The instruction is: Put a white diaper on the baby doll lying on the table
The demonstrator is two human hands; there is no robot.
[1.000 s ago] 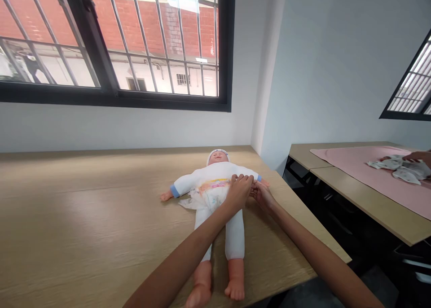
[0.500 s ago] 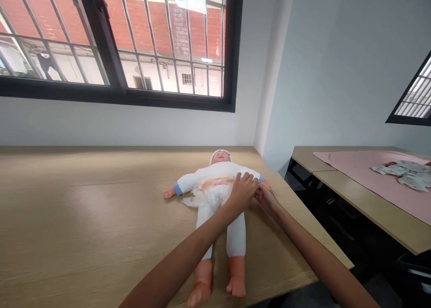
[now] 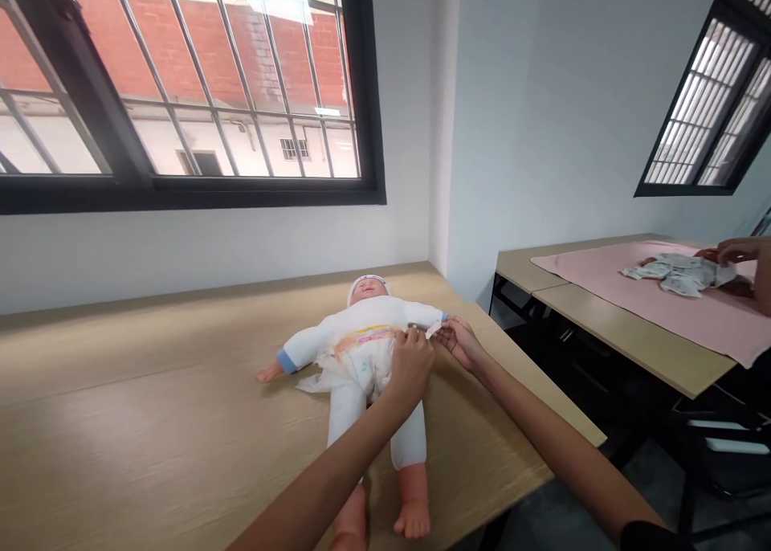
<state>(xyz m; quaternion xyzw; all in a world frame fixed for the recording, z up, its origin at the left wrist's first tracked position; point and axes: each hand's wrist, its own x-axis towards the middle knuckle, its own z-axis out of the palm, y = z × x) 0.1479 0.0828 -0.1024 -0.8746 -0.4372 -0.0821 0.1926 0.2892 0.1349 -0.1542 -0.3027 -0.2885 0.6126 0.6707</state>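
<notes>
A baby doll (image 3: pixel 343 326) in white clothes with blue cuffs and a white cap lies on its back, feet toward me. Around its hips is a diaper (image 3: pixel 369 358) with a coloured waistband; its loose side flap (image 3: pixel 317 381) spreads on the table at the left. My left hand (image 3: pixel 414 362) has its fingers curled on the diaper's right side, by the waist. Just beyond it, near the doll's cuff, my right hand (image 3: pixel 461 344) pinches a small white diaper tab (image 3: pixel 433 329), stretched between both hands.
The doll lies on a wooden table (image 3: pixel 150 422), close to its right edge. Across a gap stands another table with a pink cloth (image 3: pixel 578 266) and a doll in patterned clothes (image 3: pixel 675 274). Another person's hand (image 3: pixel 740 250) touches that doll. A barred window (image 3: pixel 241 93) is ahead.
My view has turned right, bringing another person's hand into sight. My hands have moved apart, and the white tab now shows between them.
</notes>
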